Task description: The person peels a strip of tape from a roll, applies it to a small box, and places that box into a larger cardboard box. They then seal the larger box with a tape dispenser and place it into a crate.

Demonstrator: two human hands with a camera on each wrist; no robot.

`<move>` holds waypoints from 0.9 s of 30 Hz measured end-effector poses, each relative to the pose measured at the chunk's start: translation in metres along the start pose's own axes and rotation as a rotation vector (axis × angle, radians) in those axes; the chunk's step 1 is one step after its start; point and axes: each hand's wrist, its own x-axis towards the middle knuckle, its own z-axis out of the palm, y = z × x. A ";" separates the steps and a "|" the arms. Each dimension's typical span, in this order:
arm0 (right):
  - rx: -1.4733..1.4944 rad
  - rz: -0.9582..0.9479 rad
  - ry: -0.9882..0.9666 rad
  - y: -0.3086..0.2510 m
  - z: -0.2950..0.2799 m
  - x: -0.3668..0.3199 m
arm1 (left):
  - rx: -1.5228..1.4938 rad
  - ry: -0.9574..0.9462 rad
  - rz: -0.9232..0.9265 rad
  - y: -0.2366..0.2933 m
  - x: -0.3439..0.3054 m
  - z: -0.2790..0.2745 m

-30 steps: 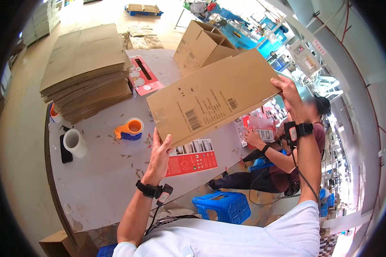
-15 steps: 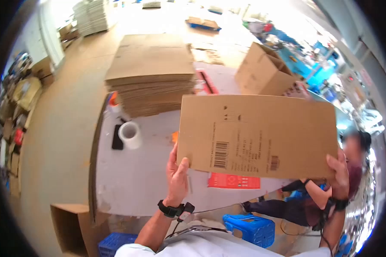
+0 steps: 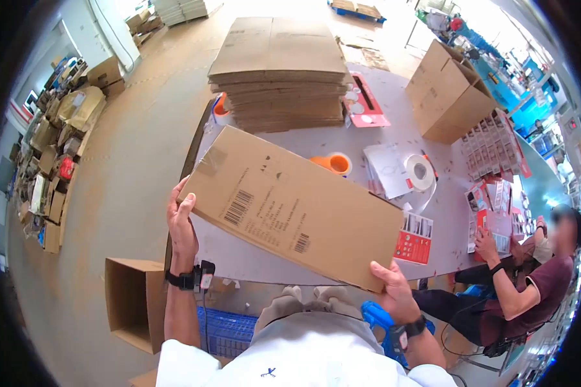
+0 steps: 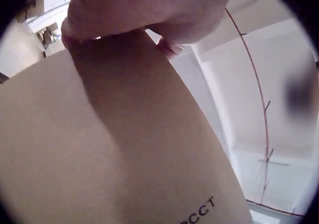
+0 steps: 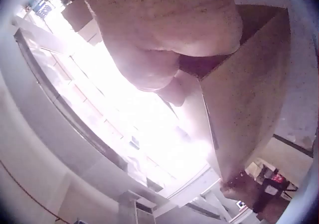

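A long brown cardboard box with printed text and two barcodes is held up over the near part of the table, tilted with its left end higher in the head view. My left hand grips its left end, thumb on the printed face. At the lower right corner my right hand holds the other end, thumb also on that face. The left wrist view has the left hand over the box's edge. In the right wrist view, the right hand lies against a box corner, its fingers partly hidden.
Stacked flat cardboard stands at the back of the table, near an orange tape dispenser and a white tape roll. A divided carton is at back right. Another person sits at right, handling red-and-white packaging.
The box has turned from right end up, through nearly level, to left end up, with both hands keeping hold. The head view has swung left.
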 end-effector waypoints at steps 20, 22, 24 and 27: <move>-0.473 -0.235 -0.699 -0.057 0.102 0.009 | -0.164 0.092 -0.242 -0.061 -0.036 -0.094; -0.595 -0.358 -0.844 -0.072 0.135 0.019 | 0.426 0.245 -0.238 -0.081 -0.061 -0.100; -0.882 -0.528 -0.859 -0.080 0.169 0.008 | 0.449 0.329 -0.108 -0.025 -0.089 -0.046; -1.287 -0.617 -1.037 -0.043 0.205 0.014 | -0.026 0.022 -0.071 0.092 -0.133 0.038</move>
